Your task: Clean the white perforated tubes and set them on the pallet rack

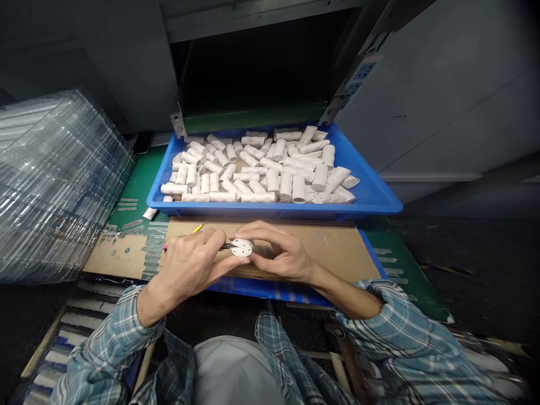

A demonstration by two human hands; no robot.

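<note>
We log the tub [274,211] behind the cardboard sheet [337,247], cylinders [252,187] heaped inside; the conveyor end [257,119] behind the tub; stacked trays [59,185] left of it. Over the cardboard sheet, one held cylinder [242,248] between our left hand [188,259] and right hand [282,250].

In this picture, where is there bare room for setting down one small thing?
The tan, flat cardboard sheet looks bare right of the right hand, between the blue plastic tray and the blue strip along its right edge. Crowded are the tray itself, heaped with white cylinders, and the cardboard's left part, near the left hand and a thin yellow tool.
</note>
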